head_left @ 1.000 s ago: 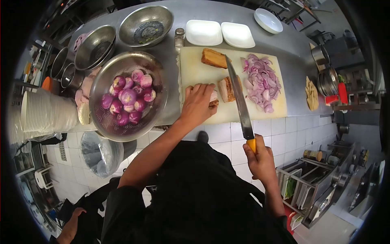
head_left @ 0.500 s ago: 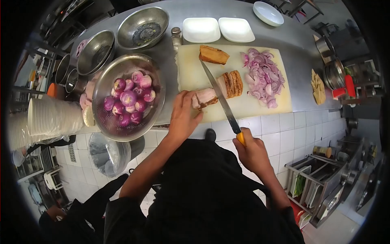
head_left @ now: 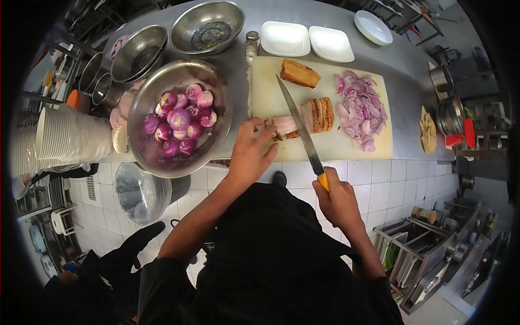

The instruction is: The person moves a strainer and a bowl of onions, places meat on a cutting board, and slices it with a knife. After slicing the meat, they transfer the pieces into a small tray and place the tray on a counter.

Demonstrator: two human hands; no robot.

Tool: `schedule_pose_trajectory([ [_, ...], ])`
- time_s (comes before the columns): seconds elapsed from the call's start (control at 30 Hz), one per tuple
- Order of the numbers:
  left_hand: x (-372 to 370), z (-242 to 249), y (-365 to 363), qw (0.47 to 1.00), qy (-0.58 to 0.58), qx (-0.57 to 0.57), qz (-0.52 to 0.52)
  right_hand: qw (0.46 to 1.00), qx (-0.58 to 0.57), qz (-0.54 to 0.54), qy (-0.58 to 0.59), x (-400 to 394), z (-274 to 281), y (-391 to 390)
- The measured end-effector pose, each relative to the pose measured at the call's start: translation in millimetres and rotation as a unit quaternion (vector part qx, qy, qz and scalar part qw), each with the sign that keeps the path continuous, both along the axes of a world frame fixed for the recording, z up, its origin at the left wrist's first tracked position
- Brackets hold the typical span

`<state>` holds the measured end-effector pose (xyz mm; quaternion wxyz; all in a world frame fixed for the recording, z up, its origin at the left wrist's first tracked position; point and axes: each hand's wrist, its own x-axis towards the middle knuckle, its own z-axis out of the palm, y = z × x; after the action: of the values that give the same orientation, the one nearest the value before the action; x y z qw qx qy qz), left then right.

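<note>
Both arms come up out of the dark torso at the bottom of the frame, bare from the elbows on. The left forearm runs diagonally from lower left up to centre, and the left hand (head_left: 250, 153) sits just left of centre, palm down, fingers bent and spread with the fingertips (head_left: 269, 130) pointing up and right, thumb sticking out to the right side. The right forearm is shorter in view, rising from lower right, wrist roughly straight. The right hand (head_left: 338, 201) sits lower, right of centre, curled into a tight fist with knuckles facing up, well apart from the left
</note>
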<state>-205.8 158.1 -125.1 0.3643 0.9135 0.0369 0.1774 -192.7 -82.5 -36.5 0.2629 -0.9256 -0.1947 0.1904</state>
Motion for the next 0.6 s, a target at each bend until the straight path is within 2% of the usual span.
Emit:
schedule_pose_trajectory([
  [0.1, 6.9, -1.2, -3.2, 0.998, -0.039, 0.048, -0.001, 1.0, 0.007, -0.01, 0.026, -7.5, 5.3, -8.3],
  [0.23, 10.7, -11.5, -4.1, 0.997, -0.063, 0.036, -0.032, 0.997, 0.017, -0.032, 0.068, -14.0, 7.3, -18.0],
  [0.4, 15.7, -3.4, -11.2, 0.997, -0.048, 0.052, -0.041, 0.997, 0.024, -0.044, 0.052, -23.7, 5.3, -28.9],
  [0.5, 27.3, -6.4, -16.7, 0.999, -0.019, 0.032, 0.013, 0.997, 0.015, -0.047, 0.052, -25.8, 5.3, -33.5],
  [0.6, 32.9, -3.3, -22.0, 0.998, -0.038, 0.044, 0.032, 0.997, 0.002, -0.048, 0.058, -26.5, 6.4, -36.1],
])
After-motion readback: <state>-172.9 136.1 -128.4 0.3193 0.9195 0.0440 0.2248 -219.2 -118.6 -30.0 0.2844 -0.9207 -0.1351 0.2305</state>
